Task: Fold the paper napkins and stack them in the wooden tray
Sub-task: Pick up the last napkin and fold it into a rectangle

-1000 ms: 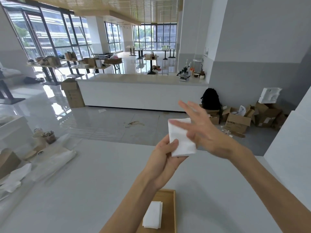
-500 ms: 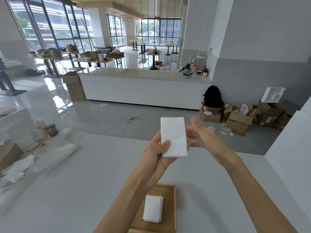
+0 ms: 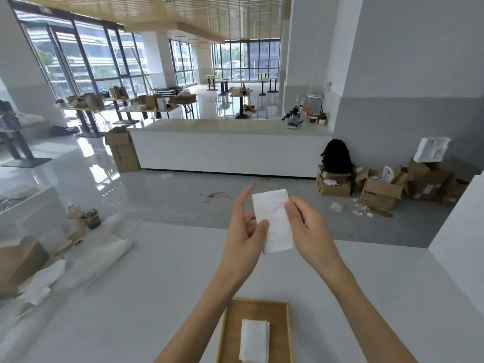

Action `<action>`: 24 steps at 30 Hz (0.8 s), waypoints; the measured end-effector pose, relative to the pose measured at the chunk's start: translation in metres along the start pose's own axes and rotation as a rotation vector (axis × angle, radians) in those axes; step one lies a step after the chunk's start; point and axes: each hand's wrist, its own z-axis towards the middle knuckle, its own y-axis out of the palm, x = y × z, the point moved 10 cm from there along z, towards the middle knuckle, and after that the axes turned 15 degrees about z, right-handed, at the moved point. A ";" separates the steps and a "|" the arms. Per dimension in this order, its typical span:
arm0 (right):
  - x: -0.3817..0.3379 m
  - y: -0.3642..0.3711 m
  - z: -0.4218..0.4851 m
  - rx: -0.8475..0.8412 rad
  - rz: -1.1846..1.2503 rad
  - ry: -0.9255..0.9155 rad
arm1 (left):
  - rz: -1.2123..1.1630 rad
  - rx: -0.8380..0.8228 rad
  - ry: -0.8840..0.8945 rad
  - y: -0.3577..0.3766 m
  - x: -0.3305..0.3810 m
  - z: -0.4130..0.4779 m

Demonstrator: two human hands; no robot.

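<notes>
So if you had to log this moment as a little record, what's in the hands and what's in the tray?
held item: folded napkin, white, raised above the table
left hand: thumb pinches the napkin's left edge, index finger straight
right hand: grips its right edge
wooden tray: on the white table, nearest the person
in tray: napkin stack, lying flat
step left: held napkin not yet in the tray

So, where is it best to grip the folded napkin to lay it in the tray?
Pinch the napkin at its long right edge, from the right, as the right hand does. It is thin, flat and upright, so a side pinch across both faces likely keeps it folded.
</notes>
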 end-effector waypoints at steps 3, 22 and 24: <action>-0.009 0.005 -0.003 -0.015 0.096 -0.011 | 0.036 0.011 0.093 -0.003 0.015 0.008; 0.010 -0.007 -0.005 0.013 0.230 0.034 | 0.010 -0.314 0.071 0.020 0.000 0.017; 0.021 -0.005 -0.006 -0.006 0.236 0.059 | 0.011 -0.316 0.071 0.016 -0.007 0.017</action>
